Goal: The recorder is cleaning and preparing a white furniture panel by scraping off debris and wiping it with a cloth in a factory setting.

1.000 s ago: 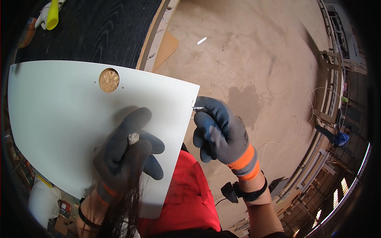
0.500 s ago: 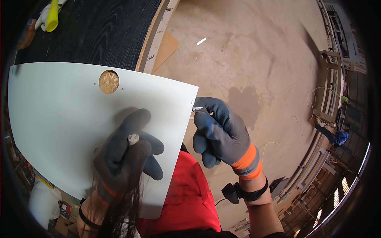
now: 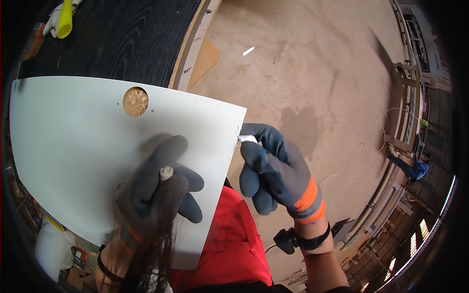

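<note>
A large pale panel (image 3: 73,146) with a round cut-out (image 3: 135,101) and two tiny holes lies in front of me. Over it is my left hand (image 3: 156,183), in a dark grey-blue coated glove. It holds a small whitish lump (image 3: 166,173) by the thumb, the other fingers loosely spread. At the panel's right edge, my right hand (image 3: 271,166), gloved alike with an orange cuff, pinches a small white piece (image 3: 247,139) between thumb and forefinger. Just beside that piece, the panel edge has a rough white patch (image 3: 238,129). Whether the piece touches the edge I cannot tell.
Beneath the panel is a dark wood-grained board (image 3: 117,39). A yellow tube-shaped object (image 3: 64,22) sits at far left. Brown cardboard (image 3: 205,56) and a white scrap (image 3: 248,51) lie on the floor. Stacked boards and a person in blue (image 3: 419,168) are at right.
My right hand has shifted slightly down along the panel edge and back from it, and more of the white piece shows. My left hand has barely moved.
</note>
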Action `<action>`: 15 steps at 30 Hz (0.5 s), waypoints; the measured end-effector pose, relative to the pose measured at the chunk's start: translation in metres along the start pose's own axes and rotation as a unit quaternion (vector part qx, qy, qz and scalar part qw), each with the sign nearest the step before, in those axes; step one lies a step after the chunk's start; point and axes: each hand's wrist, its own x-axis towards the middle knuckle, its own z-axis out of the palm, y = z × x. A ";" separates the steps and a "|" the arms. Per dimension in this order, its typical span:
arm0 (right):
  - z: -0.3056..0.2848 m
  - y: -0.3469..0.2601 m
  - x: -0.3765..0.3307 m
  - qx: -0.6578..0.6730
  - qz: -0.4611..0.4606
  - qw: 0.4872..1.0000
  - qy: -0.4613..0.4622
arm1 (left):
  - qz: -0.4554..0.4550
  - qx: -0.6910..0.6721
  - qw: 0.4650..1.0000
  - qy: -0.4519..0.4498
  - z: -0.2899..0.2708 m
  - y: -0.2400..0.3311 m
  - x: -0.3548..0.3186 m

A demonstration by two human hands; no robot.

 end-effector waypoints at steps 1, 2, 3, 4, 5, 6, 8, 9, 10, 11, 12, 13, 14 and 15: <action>-0.001 0.004 0.000 0.000 -0.001 1.000 0.001 | 0.001 -0.001 1.000 -0.001 0.000 -0.001 0.000; -0.001 0.011 0.001 0.006 -0.023 1.000 -0.010 | 0.005 -0.010 1.000 0.002 -0.001 -0.001 -0.001; 0.001 0.015 0.001 0.013 -0.046 0.999 -0.023 | 0.009 -0.020 1.000 0.005 -0.002 0.000 -0.002; 0.004 0.013 -0.003 -0.028 -0.027 0.999 0.021 | 0.011 -0.017 1.000 0.008 -0.003 0.003 -0.002; 0.003 0.014 -0.003 -0.028 -0.026 0.999 0.026 | 0.002 -0.013 1.000 0.008 -0.001 0.004 -0.002; 0.002 0.015 -0.002 -0.082 -0.075 0.992 0.054 | -0.006 -0.008 1.000 0.008 0.000 0.005 -0.001; 0.003 0.014 0.000 -0.135 -0.125 0.980 0.080 | 0.000 -0.008 1.000 0.004 0.001 0.002 0.000; 0.007 0.010 0.001 -0.177 -0.139 0.971 0.084 | 0.007 -0.005 1.000 0.003 0.001 0.002 0.000; 0.009 0.006 0.001 -0.219 -0.153 0.960 0.089 | 0.007 -0.005 1.000 0.003 0.001 0.003 -0.001; 0.009 0.005 0.002 -0.219 -0.153 0.960 0.089 | 0.010 -0.004 1.000 -0.001 0.000 0.003 -0.001; 0.009 0.004 0.002 -0.199 -0.133 0.967 0.091 | 0.013 -0.004 1.000 -0.006 0.000 0.003 -0.001; 0.008 0.003 0.003 -0.179 -0.112 0.973 0.093 | 0.012 -0.003 1.000 -0.005 0.000 0.002 -0.001; 0.009 -0.002 0.002 -0.180 -0.112 0.973 0.092 | 0.004 -0.014 1.000 -0.002 0.000 0.002 -0.002; 0.011 -0.008 0.000 -0.120 -0.057 0.987 0.087 | -0.004 -0.024 1.000 0.002 -0.001 0.002 -0.003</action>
